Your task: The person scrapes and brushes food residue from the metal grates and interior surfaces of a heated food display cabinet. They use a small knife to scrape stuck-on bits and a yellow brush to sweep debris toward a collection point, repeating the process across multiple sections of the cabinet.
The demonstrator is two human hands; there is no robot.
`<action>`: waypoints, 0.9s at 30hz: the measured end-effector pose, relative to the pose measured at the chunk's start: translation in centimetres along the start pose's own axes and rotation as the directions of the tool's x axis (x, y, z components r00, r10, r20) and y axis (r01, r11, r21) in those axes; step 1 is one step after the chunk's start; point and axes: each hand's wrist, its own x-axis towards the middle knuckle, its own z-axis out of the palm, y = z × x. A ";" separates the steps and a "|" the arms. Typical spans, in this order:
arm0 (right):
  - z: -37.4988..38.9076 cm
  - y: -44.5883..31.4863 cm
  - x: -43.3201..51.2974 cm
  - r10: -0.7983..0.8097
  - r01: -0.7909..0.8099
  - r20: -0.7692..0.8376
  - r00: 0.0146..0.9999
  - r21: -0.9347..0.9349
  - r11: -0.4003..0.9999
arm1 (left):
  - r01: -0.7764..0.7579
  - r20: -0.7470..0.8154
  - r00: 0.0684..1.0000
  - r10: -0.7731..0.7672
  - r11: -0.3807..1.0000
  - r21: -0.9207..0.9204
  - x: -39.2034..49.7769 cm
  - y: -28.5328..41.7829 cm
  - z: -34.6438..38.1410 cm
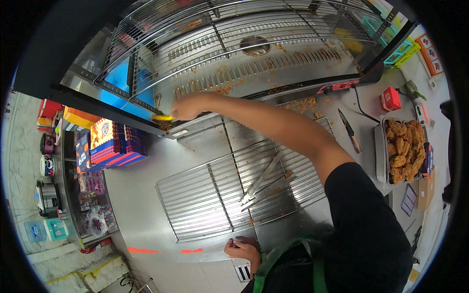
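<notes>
My right hand reaches into the front left corner of a food warmer display cabinet. It grips a yellow tool, mostly hidden, so its kind is unclear. Orange-brown crumbs lie along the cabinet's slotted metal floor. A wire rack rests on the stainless steel table in front, with metal tongs across it. My left hand is at the table's front edge, fingers curled; whether they hold anything is not visible.
Wire shelves span the cabinet above my right hand. A knife lies to the right, beside a black cable and a container of fried chicken. Stacked printed cartons stand at left.
</notes>
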 end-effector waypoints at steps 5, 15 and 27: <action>2.6 -3.7 1.4 0.126 -0.126 0.049 0.991 -0.015 0.992 | 0.083 0.051 0.995 -0.082 0.997 -0.011 0.2 0.4 -0.2; 3.0 -9.0 -3.9 0.180 -0.208 -0.271 0.946 -0.079 0.975 | 0.046 0.060 0.997 -0.045 0.999 -0.019 0.4 1.0 -1.5; 4.4 -12.8 -3.0 0.414 -0.464 -0.211 0.885 -0.358 0.810 | 0.039 0.086 0.996 -0.035 0.998 -0.039 0.2 -0.3 -1.3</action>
